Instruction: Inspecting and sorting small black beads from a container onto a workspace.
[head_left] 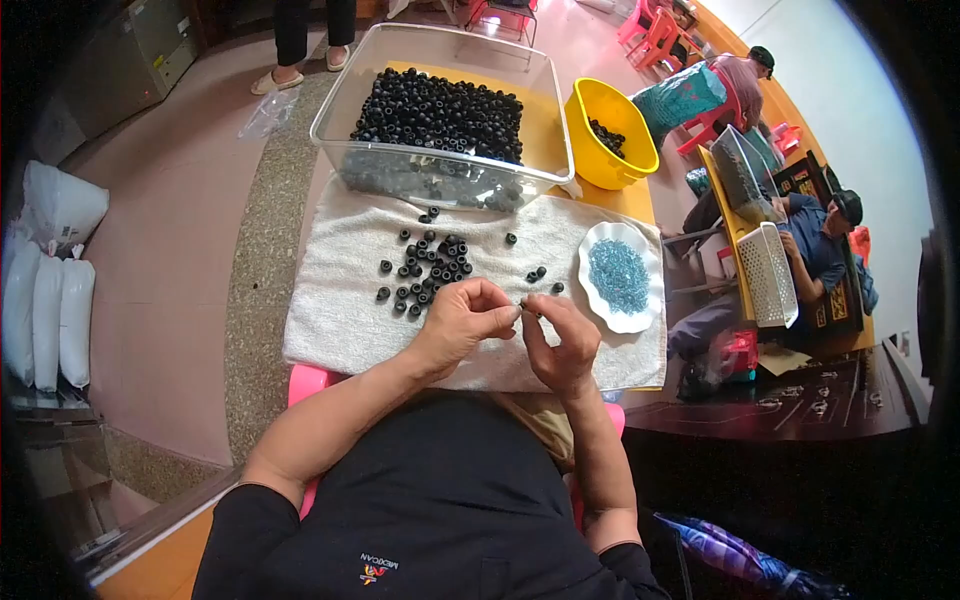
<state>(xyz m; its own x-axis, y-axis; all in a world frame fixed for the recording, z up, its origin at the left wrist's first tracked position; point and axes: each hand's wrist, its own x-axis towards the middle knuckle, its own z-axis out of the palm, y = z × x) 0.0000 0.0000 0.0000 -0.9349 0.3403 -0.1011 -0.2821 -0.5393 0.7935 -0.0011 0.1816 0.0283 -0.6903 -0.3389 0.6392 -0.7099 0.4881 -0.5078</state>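
Observation:
My left hand and my right hand meet over the near part of a white towel. Their fingertips pinch a small dark piece between them; I cannot tell what it is. Several black ring-shaped beads lie loose on the towel just beyond my left hand. A white scalloped dish of tiny blue beads sits to the right of my right hand.
A clear plastic tub heaped with black beads stands at the far edge of the towel. A yellow bucket is to its right. Two other people sit at the far right. White sacks stand on the floor at left.

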